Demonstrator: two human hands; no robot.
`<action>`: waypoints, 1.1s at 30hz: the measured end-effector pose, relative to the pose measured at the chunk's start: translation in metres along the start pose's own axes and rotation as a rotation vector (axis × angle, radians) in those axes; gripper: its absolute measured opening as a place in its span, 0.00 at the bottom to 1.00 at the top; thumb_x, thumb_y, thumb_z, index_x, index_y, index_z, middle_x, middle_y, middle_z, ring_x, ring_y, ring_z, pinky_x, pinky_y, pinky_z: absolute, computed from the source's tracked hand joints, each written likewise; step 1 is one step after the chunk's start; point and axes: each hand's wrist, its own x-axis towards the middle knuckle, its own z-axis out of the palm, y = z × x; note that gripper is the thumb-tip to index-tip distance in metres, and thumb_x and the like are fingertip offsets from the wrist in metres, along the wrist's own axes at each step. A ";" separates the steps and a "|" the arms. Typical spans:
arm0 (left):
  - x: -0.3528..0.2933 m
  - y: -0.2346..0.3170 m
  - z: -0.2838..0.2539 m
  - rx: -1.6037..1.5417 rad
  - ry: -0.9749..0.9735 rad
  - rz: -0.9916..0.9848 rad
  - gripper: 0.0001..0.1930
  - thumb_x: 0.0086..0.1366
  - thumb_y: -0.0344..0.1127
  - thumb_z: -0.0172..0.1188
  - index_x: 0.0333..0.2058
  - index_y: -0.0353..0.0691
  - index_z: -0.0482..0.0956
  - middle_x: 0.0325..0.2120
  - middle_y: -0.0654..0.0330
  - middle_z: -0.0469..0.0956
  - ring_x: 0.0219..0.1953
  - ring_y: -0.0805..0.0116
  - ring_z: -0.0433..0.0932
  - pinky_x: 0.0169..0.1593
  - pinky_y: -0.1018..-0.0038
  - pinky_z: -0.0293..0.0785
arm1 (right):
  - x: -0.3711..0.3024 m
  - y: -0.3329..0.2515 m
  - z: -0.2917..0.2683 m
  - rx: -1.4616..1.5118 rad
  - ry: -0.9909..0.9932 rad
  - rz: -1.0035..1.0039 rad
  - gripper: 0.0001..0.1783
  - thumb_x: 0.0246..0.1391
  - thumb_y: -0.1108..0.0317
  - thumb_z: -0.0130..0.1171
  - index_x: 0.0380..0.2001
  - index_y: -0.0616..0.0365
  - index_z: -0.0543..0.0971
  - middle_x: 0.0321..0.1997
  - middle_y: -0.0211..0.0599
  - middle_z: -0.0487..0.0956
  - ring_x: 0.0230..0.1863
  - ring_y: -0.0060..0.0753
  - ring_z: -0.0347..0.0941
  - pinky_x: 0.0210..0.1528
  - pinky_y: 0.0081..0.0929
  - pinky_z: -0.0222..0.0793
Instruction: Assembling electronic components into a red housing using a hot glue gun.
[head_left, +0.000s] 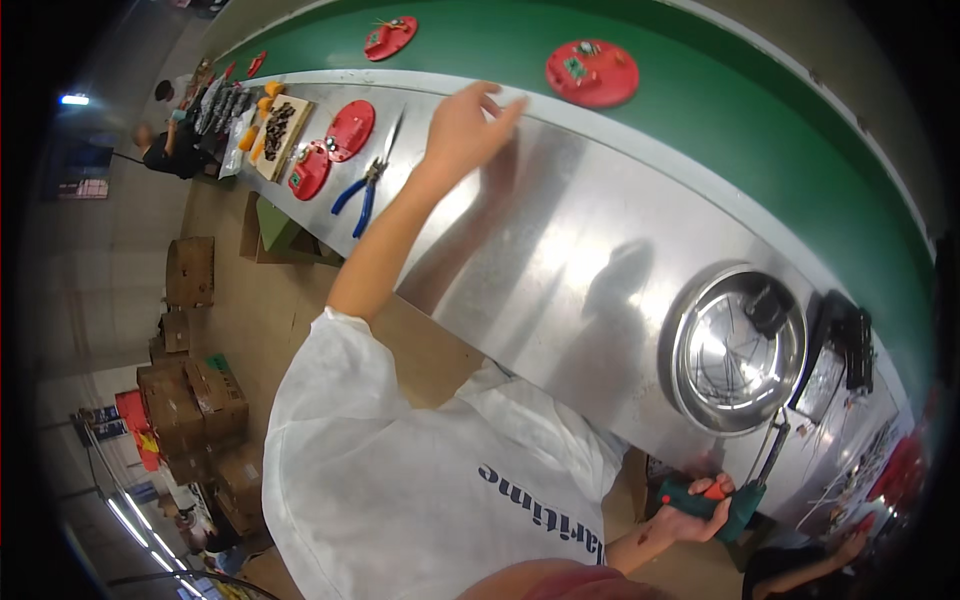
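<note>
My left hand (466, 128) reaches over the far edge of the steel bench with its fingers apart, holding nothing. Beyond it, a red round plate with small electronic parts (592, 74) rests on the green conveyor belt (690, 85). Blue-handled pliers (368, 182) lie beside my left forearm, next to two more red plates (350, 131). Low at the right, my right hand (690, 520) is closed round a green pistol-shaped soldering gun (741, 508). Its thin metal front points up beside a steel bowl (683, 395), which contains a black lump and thin dark strands.
A wooden tray of small dark parts (279, 135) sits at the bench's far left, near orange pieces. Right of the bowl lies a black device (852, 350). Cardboard boxes (205, 410) are stacked on the floor at left. Another person's arm (815, 568) shows at lower right.
</note>
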 end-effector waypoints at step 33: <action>-0.088 0.090 0.009 -0.062 -0.716 0.923 0.26 0.52 0.25 0.63 0.52 0.37 0.71 0.55 0.49 0.69 0.58 0.50 0.68 0.59 0.64 0.66 | 0.001 0.004 0.020 0.036 0.041 0.008 0.17 0.48 0.64 0.50 0.39 0.64 0.70 0.36 0.46 0.70 0.22 0.34 0.68 0.22 0.25 0.65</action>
